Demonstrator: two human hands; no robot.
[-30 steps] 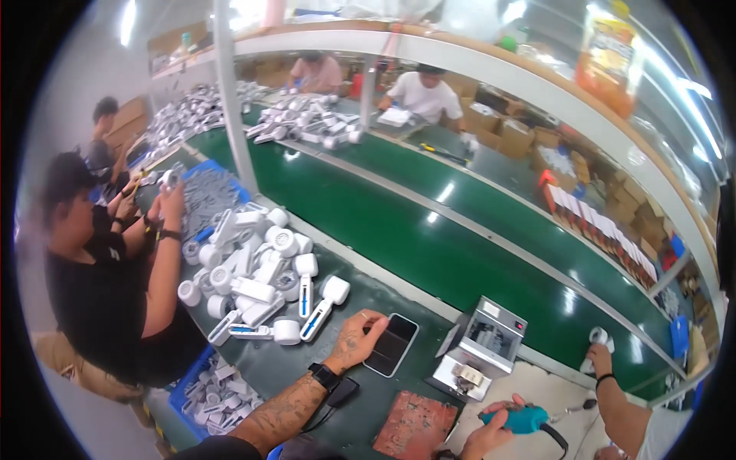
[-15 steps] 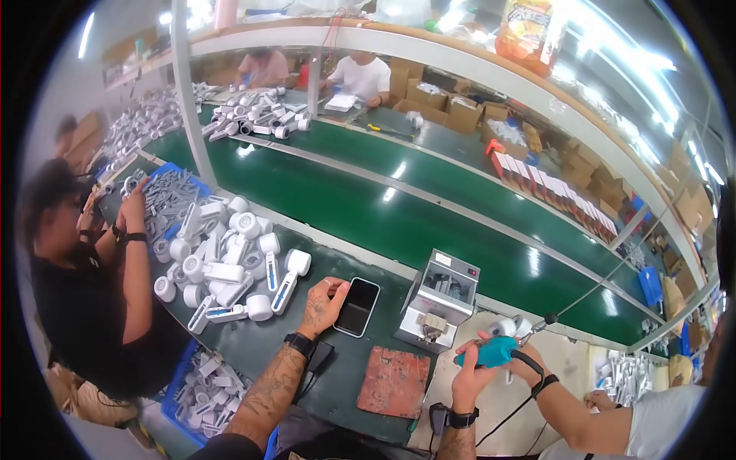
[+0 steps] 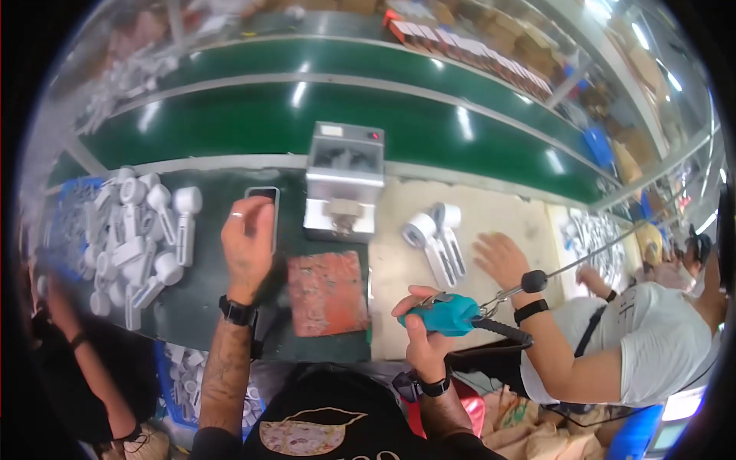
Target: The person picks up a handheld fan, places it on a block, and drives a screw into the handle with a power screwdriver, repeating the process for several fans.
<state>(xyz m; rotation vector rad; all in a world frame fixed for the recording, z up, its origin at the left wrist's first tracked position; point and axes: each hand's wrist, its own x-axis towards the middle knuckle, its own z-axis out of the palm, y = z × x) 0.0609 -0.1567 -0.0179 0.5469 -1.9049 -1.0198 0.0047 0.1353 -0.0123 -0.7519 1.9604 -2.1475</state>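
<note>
In my right hand [image 3: 427,349] is a teal electric screwdriver [image 3: 451,315], gripped around its body and hanging from a cable, tilted to the left. My left hand [image 3: 248,249] has curled fingers over a smartphone [image 3: 277,201] lying on the dark table; what the fingertips hold, if anything, is hidden. Between the hands lies a worn reddish square plate [image 3: 328,294]. Behind it stands a grey screw feeder [image 3: 345,180] with a clear window. Two white handheld fan bodies [image 3: 440,257] lie on the pale board to the right, near a co-worker's open hand [image 3: 502,259].
A heap of white fan bodies [image 3: 126,245] covers the table's left side, beside a blue tray [image 3: 77,188] of grey parts. A blue crate [image 3: 165,376] of parts stands below the edge. Co-workers sit on both sides. A green conveyor [image 3: 253,115] runs behind.
My view has swung right and down. My left hand now covers part of the smartphone. The co-worker's right-side hand has moved off the screwdriver, and the fan bodies there show fully.
</note>
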